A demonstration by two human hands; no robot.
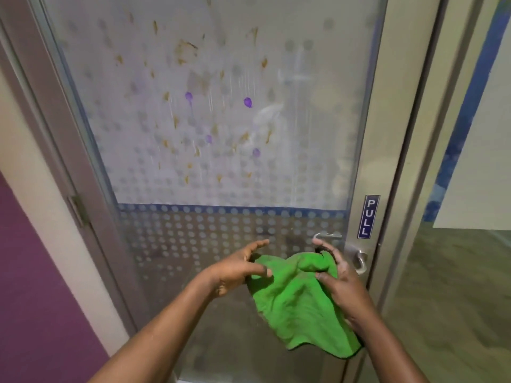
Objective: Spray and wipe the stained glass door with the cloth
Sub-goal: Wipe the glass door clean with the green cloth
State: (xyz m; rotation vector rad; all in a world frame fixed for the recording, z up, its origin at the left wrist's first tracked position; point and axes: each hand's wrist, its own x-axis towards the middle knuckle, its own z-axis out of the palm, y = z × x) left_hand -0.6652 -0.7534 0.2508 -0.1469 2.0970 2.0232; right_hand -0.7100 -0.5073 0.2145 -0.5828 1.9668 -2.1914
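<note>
The frosted glass door (221,172) fills the view, dotted with brown smears and a few purple blobs, with wet streaks running down its upper pane. A green cloth (296,302) hangs in front of the door's lower part, held between both hands. My left hand (237,269) pinches the cloth's left top edge with curled fingers. My right hand (337,275) grips its right top corner, thumb and fingers wrapped around the bunched fabric. No spray bottle is in view.
A metal door handle (359,258) sits just right of my right hand, under a blue PULL sign (367,217). The grey door frame (91,217) with a hinge runs down the left beside a purple wall (33,286). Another glass panel (456,272) stands at the right.
</note>
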